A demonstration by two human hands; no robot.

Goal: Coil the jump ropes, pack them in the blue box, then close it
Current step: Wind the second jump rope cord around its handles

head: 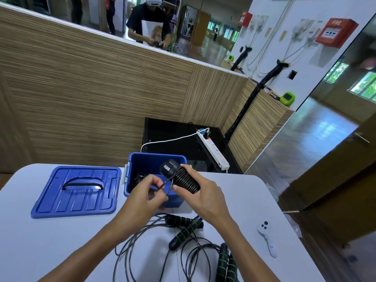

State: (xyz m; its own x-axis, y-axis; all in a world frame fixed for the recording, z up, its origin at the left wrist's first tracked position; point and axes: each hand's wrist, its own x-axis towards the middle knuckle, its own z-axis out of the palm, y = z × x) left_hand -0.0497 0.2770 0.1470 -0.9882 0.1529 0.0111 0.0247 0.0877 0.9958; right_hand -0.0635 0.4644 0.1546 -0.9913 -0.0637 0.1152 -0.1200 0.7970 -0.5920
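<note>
Blue lid (76, 191) lies flat on the white table (40, 241), far left, handle side up. Ribbed moulded plastic, glossy, with a recessed grey-black grip. Leave it there until the ropes are in.

Blue box (142, 161) stands open just beside the lid, at the table's far edge. Smooth hard walls; something dark and coiled sits inside, too shadowed to name for certain.

Your left hand (149, 192) pinches the free rope end (167, 185) between thumb and fingers, in front of the box. The cord is thin, black, slick-looking and springy.

Your right hand (200, 193) grasps the wound handle (181, 178), fingers curled round the coils, the black faceted end cap pointing up and left, over the box's near edge. The turns lie tight and side by side, like a spring.

Likely step: securing the tail. Keep your right thumb pressing on the last turn so the winding does not loosen, then tuck the tail under a turn with the left. Slack here would probably let the whole coil spring open.

Loose jump ropes (183, 237) sprawl on the table below your hands: foam-looking black handles with green rings, cords looping over one another, not yet coiled.

White controller (266, 239) rests at the right, well apart.
</note>
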